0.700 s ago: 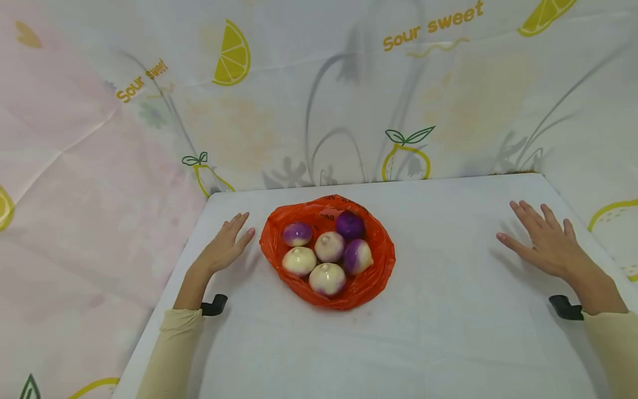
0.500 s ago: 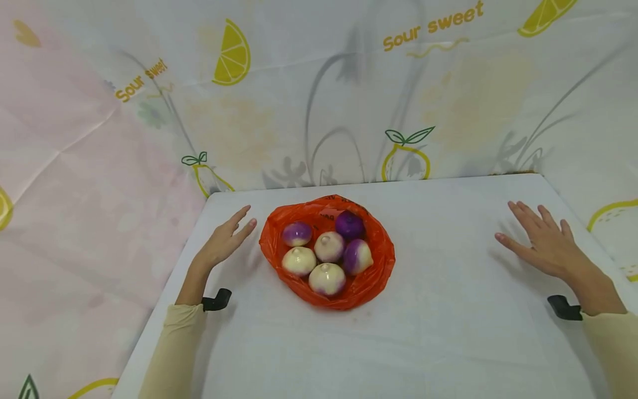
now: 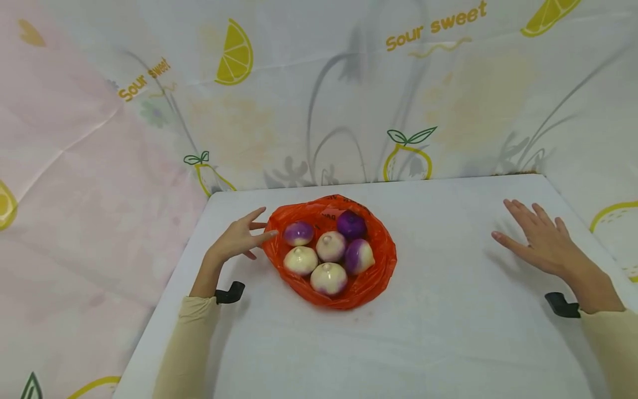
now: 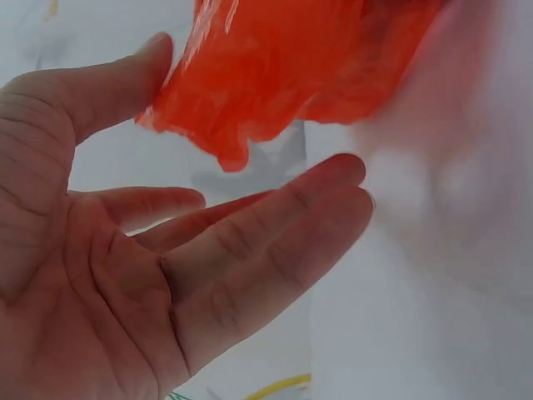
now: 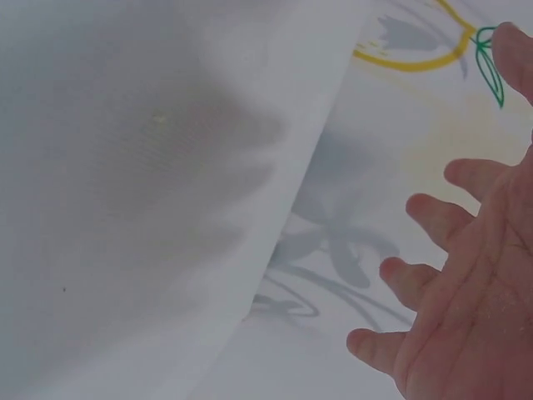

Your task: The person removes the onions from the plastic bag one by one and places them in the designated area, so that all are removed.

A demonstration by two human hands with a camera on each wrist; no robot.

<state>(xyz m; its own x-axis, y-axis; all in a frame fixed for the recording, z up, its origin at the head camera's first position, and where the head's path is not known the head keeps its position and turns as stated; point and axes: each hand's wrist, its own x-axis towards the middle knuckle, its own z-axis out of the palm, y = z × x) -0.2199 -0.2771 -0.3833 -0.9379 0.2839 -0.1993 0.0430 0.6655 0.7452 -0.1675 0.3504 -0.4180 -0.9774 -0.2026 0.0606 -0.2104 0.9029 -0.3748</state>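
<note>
A red plastic bag (image 3: 382, 271), its rim folded down, lies spread like a shallow bowl left of the table's middle. In it sit several glossy purple-and-white turnips (image 3: 329, 279); the one at the back right (image 3: 351, 224) looks nearly all purple. My left hand (image 3: 236, 240) is at the bag's left rim with the fingers spread. In the left wrist view the thumb (image 4: 125, 87) meets or nearly meets the plastic (image 4: 283, 67), while the other fingers stay apart below it. Far to the right, my right hand (image 3: 548, 244) hovers palm down above the table, fingers extended, holding nothing.
The white-covered table (image 3: 438, 343) stretches in front and to the right of the bag. Behind it hangs a cloth (image 3: 319, 111) printed with lemons, and a pinkish cloth (image 3: 89, 221) hangs on the left. A black device (image 3: 230, 292) sits at my left wrist.
My left hand has moved right from beside the bag to its left rim. The right hand has shifted slightly left. The bag and turnips look unchanged.
</note>
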